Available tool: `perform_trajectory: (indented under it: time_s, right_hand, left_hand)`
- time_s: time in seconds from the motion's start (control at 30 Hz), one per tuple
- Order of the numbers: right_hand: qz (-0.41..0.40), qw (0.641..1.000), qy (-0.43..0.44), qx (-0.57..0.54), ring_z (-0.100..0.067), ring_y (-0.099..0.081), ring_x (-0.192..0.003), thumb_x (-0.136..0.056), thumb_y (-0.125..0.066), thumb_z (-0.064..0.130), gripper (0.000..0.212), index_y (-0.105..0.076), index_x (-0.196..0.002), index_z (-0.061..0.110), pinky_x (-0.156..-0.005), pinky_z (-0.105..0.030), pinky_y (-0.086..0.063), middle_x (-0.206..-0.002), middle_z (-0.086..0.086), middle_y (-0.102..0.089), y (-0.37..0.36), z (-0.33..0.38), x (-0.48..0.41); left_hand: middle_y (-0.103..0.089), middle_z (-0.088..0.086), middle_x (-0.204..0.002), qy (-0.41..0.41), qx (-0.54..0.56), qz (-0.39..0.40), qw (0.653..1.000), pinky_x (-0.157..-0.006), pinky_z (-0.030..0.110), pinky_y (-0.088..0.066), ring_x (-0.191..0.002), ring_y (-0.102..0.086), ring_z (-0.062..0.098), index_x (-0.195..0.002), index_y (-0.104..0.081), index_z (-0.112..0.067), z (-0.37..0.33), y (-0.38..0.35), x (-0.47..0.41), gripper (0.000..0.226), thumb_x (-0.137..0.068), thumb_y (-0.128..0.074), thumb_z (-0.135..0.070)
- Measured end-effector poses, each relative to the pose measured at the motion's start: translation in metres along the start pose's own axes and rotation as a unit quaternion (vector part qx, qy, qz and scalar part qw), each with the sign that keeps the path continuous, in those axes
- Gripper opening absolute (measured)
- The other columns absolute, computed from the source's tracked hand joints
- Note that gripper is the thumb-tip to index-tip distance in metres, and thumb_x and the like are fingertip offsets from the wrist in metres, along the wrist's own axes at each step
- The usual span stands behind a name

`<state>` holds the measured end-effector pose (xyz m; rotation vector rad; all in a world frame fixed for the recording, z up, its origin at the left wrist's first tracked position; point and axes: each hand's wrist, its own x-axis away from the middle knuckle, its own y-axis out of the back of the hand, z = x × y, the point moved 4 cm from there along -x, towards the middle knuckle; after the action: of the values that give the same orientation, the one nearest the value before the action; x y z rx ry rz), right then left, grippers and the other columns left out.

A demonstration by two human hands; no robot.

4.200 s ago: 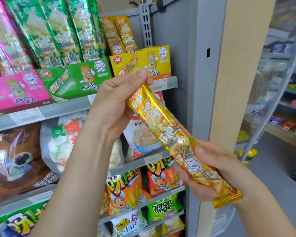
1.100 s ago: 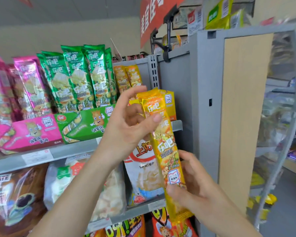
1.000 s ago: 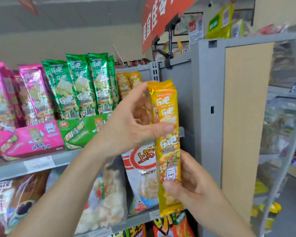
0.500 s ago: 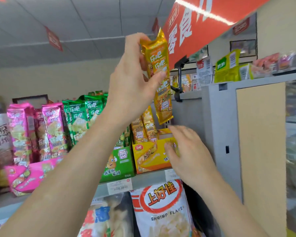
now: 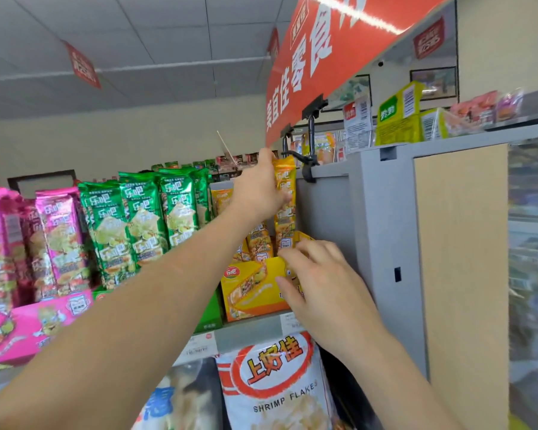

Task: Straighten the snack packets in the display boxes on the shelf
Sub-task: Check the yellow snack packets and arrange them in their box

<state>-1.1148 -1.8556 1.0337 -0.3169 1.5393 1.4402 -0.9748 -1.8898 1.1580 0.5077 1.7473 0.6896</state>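
Yellow snack packet (image 5: pixel 285 181) stands upright in the yellow display box (image 5: pixel 252 290) on the shelf (image 5: pixel 249 330) — my left hand (image 5: pixel 257 189) grips its top, and my right hand (image 5: pixel 320 283) holds the box's front corner.

- The yellow snack packet (image 5: pixel 284 193) is standing upright, lower end just inside the yellow display box (image 5: pixel 252 293).
- That box is sitting at the shelf's (image 5: pixel 249 332) right end.

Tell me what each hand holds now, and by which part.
Left hand grips the yellow snack packet by its upper half, near the top. Right hand holds the yellow display box at its front right top edge.
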Motion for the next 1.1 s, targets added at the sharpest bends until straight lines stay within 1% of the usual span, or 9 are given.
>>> perform_trajectory:
  time_s: [0.07,0.17,0.4,0.5,0.67,0.73,0.83,0.9,1.1]
  right_hand:
    - [0.008,1.000,0.005,0.008,-0.020,-0.044,-0.121,-0.094,-0.055,0.040,0.034,-0.057,-0.124,0.025,-0.091,-0.032,-0.046,-0.124,0.002,-0.055,-0.001,0.000,-0.001]
    - [0.008,1.000,0.004,0.015,-0.021,-0.046,-0.120,-0.092,-0.059,0.035,0.033,-0.058,-0.123,0.024,-0.088,-0.031,-0.048,-0.122,0.001,-0.056,0.000,0.000,-0.001]
    - [0.014,1.000,0.004,0.015,-0.021,-0.045,-0.121,-0.090,-0.062,0.023,0.041,-0.054,-0.130,0.024,-0.083,-0.029,-0.050,-0.125,0.001,-0.054,-0.003,0.001,0.002]
    - [0.006,1.000,0.007,0.004,-0.021,-0.045,-0.124,-0.090,-0.062,0.019,0.043,-0.053,-0.132,0.022,-0.083,-0.030,-0.052,-0.127,-0.001,-0.053,-0.005,0.001,0.003]
    - [-0.004,1.000,0.008,-0.016,-0.023,-0.033,-0.140,-0.093,-0.057,0.023,0.047,-0.048,-0.139,0.021,-0.110,-0.035,-0.038,-0.142,-0.004,-0.045,-0.012,-0.001,0.008]
    - [-0.005,1.000,-0.002,-0.024,-0.021,-0.022,-0.145,-0.097,-0.050,0.031,0.048,-0.042,-0.143,0.023,-0.117,-0.036,-0.029,-0.149,-0.003,-0.038,-0.016,-0.002,0.009]
    - [-0.030,0.999,-0.020,-0.032,-0.023,-0.025,-0.145,-0.098,-0.046,0.036,0.046,-0.046,-0.141,0.021,-0.116,-0.039,-0.029,-0.149,-0.005,-0.041,-0.015,0.000,0.009]
    - [-0.042,0.998,-0.028,-0.036,-0.024,-0.029,-0.143,-0.098,-0.046,0.036,0.044,-0.050,-0.139,0.019,-0.115,-0.042,-0.031,-0.147,-0.006,-0.045,-0.014,0.002,0.008]
    - [-0.062,0.997,-0.025,-0.032,-0.026,-0.046,-0.132,-0.096,-0.052,0.028,0.034,-0.060,-0.127,0.016,-0.111,-0.047,-0.036,-0.134,-0.006,-0.058,-0.011,0.003,0.009]
  left_hand:
    - [-0.063,0.008,-0.094,0.006,-0.038,-0.012,0.999,-0.076,0.040,-0.048,-0.103,-0.059,0.035,-0.128,-0.038,-0.015,0.005,-0.008,-0.006,0.064,-0.082,-0.076,-0.037]
    - [-0.064,0.009,-0.114,0.023,-0.128,-0.001,0.991,-0.087,0.045,-0.048,-0.118,-0.050,0.033,-0.135,-0.041,-0.018,0.010,-0.016,-0.016,0.069,-0.082,-0.073,-0.048]
    - [-0.065,0.008,-0.115,0.065,-0.044,-0.033,0.996,-0.084,0.043,-0.053,-0.105,-0.061,0.031,-0.126,-0.050,-0.015,0.017,-0.010,-0.023,0.057,-0.083,-0.071,-0.047]
    - [-0.065,0.010,-0.113,0.066,-0.067,-0.008,0.996,-0.082,0.043,-0.055,-0.103,-0.062,0.032,-0.134,-0.045,-0.015,0.015,-0.018,-0.017,0.058,-0.089,-0.065,-0.045]
    - [-0.055,0.015,-0.126,0.016,-0.148,-0.023,0.989,-0.092,0.042,-0.046,-0.118,-0.050,0.035,-0.139,-0.034,-0.010,0.005,-0.014,-0.008,0.069,-0.087,-0.068,-0.041]
    - [-0.049,0.017,-0.127,-0.001,-0.187,-0.040,0.982,-0.081,0.040,-0.047,-0.114,-0.052,0.036,-0.138,-0.035,-0.010,0.004,-0.007,0.001,0.064,-0.088,-0.068,-0.032]
    - [-0.055,0.016,-0.117,-0.017,-0.315,0.001,0.949,-0.058,0.036,-0.039,-0.102,-0.060,0.037,-0.128,-0.044,-0.010,0.009,-0.008,0.019,0.044,-0.094,-0.056,-0.034]
    - [-0.061,0.013,-0.111,-0.019,-0.367,0.045,0.929,-0.055,0.035,-0.037,-0.099,-0.062,0.034,-0.122,-0.047,-0.009,0.012,-0.012,0.027,0.042,-0.095,-0.053,-0.042]
    - [-0.063,0.009,-0.109,-0.007,-0.372,0.078,0.925,-0.051,0.033,-0.034,-0.099,-0.063,0.032,-0.122,-0.047,-0.008,0.009,-0.012,0.033,0.065,-0.086,-0.058,-0.060]
